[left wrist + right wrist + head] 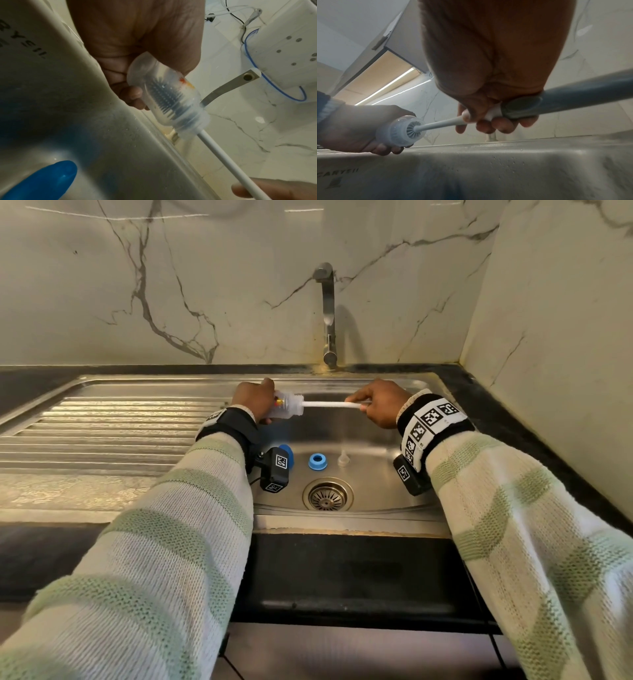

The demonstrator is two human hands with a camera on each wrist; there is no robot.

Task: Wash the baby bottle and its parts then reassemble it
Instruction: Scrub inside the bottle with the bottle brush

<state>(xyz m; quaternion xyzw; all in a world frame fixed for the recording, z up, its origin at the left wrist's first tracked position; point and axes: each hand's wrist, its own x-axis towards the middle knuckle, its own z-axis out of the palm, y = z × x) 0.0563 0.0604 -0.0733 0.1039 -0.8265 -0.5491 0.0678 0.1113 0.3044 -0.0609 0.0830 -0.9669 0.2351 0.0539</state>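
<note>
My left hand (pixel 255 402) grips the clear baby bottle (pixel 287 405) by its base, held sideways above the sink (pixel 376 474). My right hand (pixel 380 405) holds the white handle of a bottle brush (pixel 329 404) where it meets the blue-grey grip (pixel 556 100). The brush's blue-grey bristle head (pixel 171 98) sits inside the bottle (pixel 164 97), seen end-on through the neck (pixel 412 129) in the right wrist view. On the sink floor lie a blue screw ring (pixel 317 462), a clear teat (pixel 343 458) and a blue cap (pixel 287 455), partly hidden by my left wrist camera.
The tap (pixel 327 313) stands behind the sink, with no water seen running. A ribbed draining board (pixel 113 426) lies to the left. The drain strainer (pixel 327 496) is at the basin's front. A marble wall closes in on the right (pixel 548 337).
</note>
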